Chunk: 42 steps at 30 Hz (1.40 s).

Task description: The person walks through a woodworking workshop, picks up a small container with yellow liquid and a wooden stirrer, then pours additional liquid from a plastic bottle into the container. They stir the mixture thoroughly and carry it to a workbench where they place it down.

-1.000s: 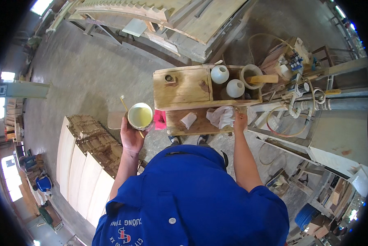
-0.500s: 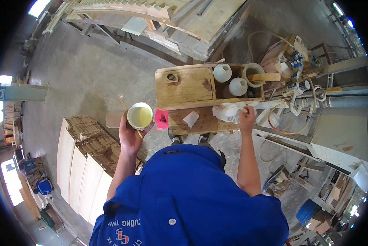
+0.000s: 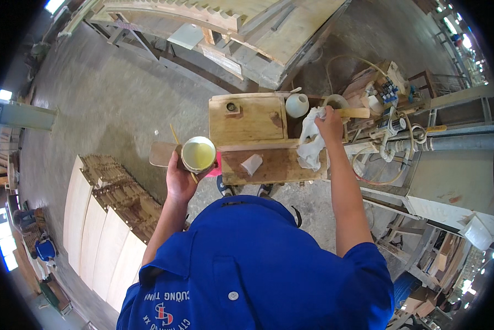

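My left hand [image 3: 181,181] holds a white cup [image 3: 198,154] with pale yellow liquid in it. A thin wooden stick [image 3: 174,133] is gripped against the cup by the same hand. Bunched in the closed fingers of my right hand [image 3: 329,126] is a white crumpled cloth [image 3: 311,151], hanging over the open right end of a wooden box [image 3: 247,124]. Within that end stands a round white container [image 3: 297,105]; a second one is hidden behind the cloth and hand. Beyond the hand, a flat wooden stick [image 3: 354,113] leans out of a round tub [image 3: 336,101].
On the box's lower board lies a small white cup [image 3: 251,164]. Something pink [image 3: 218,166] hangs beside the left hand. Curved pale wood pieces [image 3: 93,225] are stacked at the left. A workbench [image 3: 269,49] stands at the far side; pipes and hoses [image 3: 406,143] are at the right.
My right hand has moved forward and lifted the white cloth from the lower board up over the box's open end. My left hand with the cup has shifted slightly right.
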Motion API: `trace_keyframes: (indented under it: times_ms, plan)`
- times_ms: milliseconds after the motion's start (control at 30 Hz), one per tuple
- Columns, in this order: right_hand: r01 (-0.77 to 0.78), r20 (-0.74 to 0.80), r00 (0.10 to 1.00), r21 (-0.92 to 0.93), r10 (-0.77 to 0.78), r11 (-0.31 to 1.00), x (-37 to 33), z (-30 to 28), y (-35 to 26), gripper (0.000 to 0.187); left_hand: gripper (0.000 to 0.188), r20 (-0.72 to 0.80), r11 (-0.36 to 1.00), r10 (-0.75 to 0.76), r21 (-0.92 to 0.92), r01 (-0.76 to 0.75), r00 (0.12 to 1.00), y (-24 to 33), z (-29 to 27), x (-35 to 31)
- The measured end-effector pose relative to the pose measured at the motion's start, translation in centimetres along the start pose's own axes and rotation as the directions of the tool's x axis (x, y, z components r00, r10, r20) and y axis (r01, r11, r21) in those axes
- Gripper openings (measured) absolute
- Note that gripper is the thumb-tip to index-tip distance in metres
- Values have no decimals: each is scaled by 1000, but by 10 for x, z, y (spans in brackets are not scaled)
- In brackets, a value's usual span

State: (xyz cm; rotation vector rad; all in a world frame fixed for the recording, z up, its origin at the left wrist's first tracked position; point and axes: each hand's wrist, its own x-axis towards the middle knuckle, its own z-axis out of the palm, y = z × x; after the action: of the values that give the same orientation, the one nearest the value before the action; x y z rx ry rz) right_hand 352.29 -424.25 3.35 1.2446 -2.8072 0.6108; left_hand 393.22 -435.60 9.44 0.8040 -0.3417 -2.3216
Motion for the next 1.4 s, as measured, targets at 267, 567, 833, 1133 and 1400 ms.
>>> trace_keyframes:
  times_ms: [267, 567, 833, 1133, 1400]
  plan:
    - [-265, 31, 964, 69, 264, 962, 26, 9, 16, 41, 48, -10, 1000, -15, 19, 15, 1000, -3, -3, -6]
    - [-51, -155, 899, 891, 409, 450, -112, -10, 35, 34, 45, -48, 998, 60, 14, -59, 997, 14, -6, -7]
    - [-184, 349, 927, 103, 138, 977, -142, 45, 43, 42, 45, 51, 997, -33, 71, 29, 998, 7, 16, 20]
    - [-443, 241, 858, 794, 453, 416, -42, 92, -62, 93, 48, 51, 998, 49, 41, -52, 997, 10, 36, 10]
    - [-355, -113, 767, 746, 631, 564, -6, 116, -92, 102, 43, -239, 967, 211, 194, -167, 948, 24, 25, -28]
